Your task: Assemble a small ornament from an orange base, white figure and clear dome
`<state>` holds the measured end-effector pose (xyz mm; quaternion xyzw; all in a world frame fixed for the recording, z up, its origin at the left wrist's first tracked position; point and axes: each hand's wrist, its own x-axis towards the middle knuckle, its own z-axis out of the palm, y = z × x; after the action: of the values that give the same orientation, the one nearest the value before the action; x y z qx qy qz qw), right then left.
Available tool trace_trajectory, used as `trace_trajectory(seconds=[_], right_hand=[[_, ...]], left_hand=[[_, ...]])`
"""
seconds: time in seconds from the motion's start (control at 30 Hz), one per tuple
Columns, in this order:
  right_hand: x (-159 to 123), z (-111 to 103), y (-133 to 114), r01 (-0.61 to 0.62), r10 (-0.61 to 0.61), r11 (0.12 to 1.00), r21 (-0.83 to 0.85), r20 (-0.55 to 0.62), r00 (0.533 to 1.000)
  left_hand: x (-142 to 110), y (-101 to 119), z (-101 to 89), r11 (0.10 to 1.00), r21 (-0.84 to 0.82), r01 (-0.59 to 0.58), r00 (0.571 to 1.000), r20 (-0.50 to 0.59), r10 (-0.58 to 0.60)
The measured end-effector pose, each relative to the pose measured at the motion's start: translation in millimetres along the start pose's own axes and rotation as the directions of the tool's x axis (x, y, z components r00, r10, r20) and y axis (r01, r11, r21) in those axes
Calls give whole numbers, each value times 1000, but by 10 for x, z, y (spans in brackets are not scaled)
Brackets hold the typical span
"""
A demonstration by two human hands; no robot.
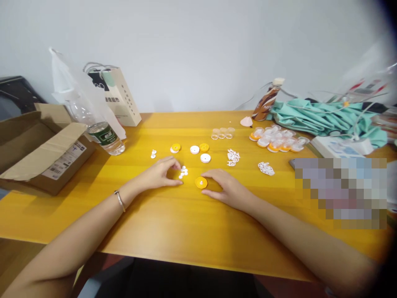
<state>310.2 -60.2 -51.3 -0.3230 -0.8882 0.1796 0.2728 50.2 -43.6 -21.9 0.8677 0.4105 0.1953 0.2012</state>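
My left hand (161, 173) rests on the yellow table (186, 231), fingers curled beside a small cluster of tiny white pieces (183, 172); whether it pinches one I cannot make out. My right hand (226, 188) lies by a round orange disc (201, 182), thumb and forefinger touching its edge. Farther back lie white discs (205, 157), orange discs (204, 147), an orange-and-white disc (175, 147) and white cut-out pieces (233, 157).
An open cardboard box (40, 145) sits at the left, with a water bottle (104, 132) in a plastic bag and a paper bag (119, 97). A pile of finished orange-and-clear parts (277, 140), clear rings (222, 133), a brown drink bottle (266, 101) and teal cloth (322, 118) lie right.
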Motion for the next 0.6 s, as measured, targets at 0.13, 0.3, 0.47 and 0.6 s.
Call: trace_trajectory(seconds=[0.13, 0.3, 0.47, 0.6], right_hand=[[6, 3, 7, -6, 6, 1000, -7, 23, 1000], [9, 22, 15, 7, -7, 1000, -19, 19, 1000], [9, 18, 8, 22, -22, 999, -26, 14, 1000], [9, 18, 2, 33, -32, 999, -34, 15, 999]], left_hand=[[7, 32, 43, 999, 5, 49, 998, 26, -50], [-2, 120, 51, 985, 81, 155, 987, 27, -158], [-32, 192, 133, 910, 413, 32, 999, -37, -18], [-36, 240, 305, 896, 431, -107, 970, -151, 189]])
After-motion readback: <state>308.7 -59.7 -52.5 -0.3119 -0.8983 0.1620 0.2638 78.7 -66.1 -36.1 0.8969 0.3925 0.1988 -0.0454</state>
